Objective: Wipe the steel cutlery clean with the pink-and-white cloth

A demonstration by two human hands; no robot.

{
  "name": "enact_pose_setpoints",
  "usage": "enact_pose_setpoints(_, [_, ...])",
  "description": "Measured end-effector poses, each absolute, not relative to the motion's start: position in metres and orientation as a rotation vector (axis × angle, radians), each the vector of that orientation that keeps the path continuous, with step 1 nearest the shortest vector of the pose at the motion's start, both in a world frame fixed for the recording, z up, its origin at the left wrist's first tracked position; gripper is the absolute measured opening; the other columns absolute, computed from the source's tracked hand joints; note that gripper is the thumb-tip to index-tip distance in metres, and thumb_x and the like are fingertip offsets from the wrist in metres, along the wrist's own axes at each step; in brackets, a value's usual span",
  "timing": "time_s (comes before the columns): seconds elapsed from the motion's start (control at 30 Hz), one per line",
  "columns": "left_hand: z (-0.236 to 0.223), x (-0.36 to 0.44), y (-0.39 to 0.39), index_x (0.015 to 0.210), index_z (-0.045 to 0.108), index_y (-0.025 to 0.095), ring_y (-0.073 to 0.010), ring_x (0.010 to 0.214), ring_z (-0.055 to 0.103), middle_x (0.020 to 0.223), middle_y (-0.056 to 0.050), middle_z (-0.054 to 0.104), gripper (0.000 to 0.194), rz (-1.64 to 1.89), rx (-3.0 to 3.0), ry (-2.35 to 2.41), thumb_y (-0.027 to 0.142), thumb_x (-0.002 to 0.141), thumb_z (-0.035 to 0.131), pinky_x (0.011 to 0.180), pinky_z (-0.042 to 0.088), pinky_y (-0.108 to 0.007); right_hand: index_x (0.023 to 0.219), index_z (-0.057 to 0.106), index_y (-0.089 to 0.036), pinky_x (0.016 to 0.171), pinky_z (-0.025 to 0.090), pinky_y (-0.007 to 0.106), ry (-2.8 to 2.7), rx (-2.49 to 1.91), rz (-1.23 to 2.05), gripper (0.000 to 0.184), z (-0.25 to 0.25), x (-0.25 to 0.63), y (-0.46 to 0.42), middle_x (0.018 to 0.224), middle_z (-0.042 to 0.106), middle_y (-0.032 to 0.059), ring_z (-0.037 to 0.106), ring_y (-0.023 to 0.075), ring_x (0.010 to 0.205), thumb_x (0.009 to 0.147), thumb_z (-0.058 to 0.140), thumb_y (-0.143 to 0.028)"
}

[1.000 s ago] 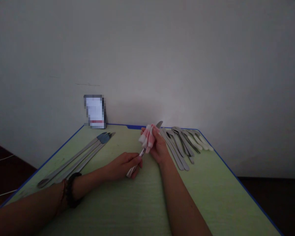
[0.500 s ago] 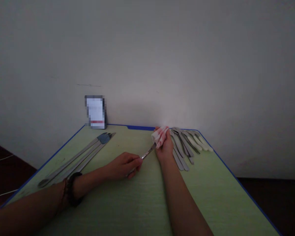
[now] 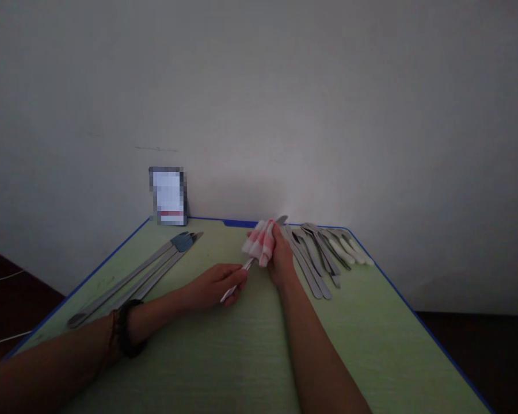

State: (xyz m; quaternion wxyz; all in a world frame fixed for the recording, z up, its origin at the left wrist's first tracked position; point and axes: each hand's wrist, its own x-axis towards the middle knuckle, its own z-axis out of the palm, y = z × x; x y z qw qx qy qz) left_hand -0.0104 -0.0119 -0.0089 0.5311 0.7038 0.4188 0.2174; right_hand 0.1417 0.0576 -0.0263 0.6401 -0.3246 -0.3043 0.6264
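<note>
My left hand (image 3: pixel 218 283) is closed around the handle of a metal table knife (image 3: pixel 250 264), held slanting up and away to the right. A pink and white cloth (image 3: pixel 259 241) is wrapped around the middle of the knife, and my right hand (image 3: pixel 282 257) grips it there. Beyond the cloth the knife's blade tip shows. Right beside my right hand lies a row of cutlery (image 3: pixel 311 270), grey metal pieces and some with pale handles.
On the left of the green table (image 3: pixel 224 368) lie several long metal utensils (image 3: pixel 140 276), with a blue-grey piece (image 3: pixel 182 242) near their far ends. A lit, blurred screen device (image 3: pixel 169 196) leans against the wall (image 3: pixel 328 115) at the back left.
The cloth and my right hand have slid down the knife toward my left hand, so the blade tip now sticks out past the cloth. My left hand has shifted slightly left.
</note>
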Motion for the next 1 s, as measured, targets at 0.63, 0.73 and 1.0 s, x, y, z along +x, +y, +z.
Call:
enact_pose_setpoints(0.63, [-0.01,-0.017,-0.013,0.066,0.049,0.017,-0.0082,0.041,0.039,0.044,0.006,0.043,0.049,0.411,1.713,0.895,0.058,0.087,0.035,0.044,0.033,-0.019,0.078,0.062,-0.02,0.054,0.052,0.015,-0.198,-0.481,1.43,0.02,-0.009,0.156,0.059,0.06,0.066,-0.0051,0.061,0.0054,0.051,0.086,0.054,-0.036])
enact_pose_setpoints(0.73, [-0.01,-0.014,-0.013,0.068,0.048,0.018,-0.0085,0.041,0.039,0.045,0.007,0.044,0.047,0.456,1.67,0.929,0.058,0.087,0.035,0.044,0.033,-0.019,0.078,0.063,-0.018,0.058,0.053,0.021,-0.504,-0.595,1.496,0.029,-0.014,0.15,0.056,0.063,0.068,-0.0012,0.063,0.0099,0.057,0.081,0.058,-0.047])
enact_pose_setpoints(1.0, [-0.011,-0.012,-0.01,0.069,0.048,0.017,-0.0096,0.048,0.042,0.05,0.005,0.047,0.045,0.545,1.677,0.967,0.056,0.088,0.035,0.05,0.036,-0.021,0.076,0.064,-0.018,0.055,0.051,0.025,-0.725,-0.761,1.492,0.039,-0.027,0.137,0.056,0.064,0.068,0.0005,0.062,0.0136,0.058,0.07,0.065,-0.056])
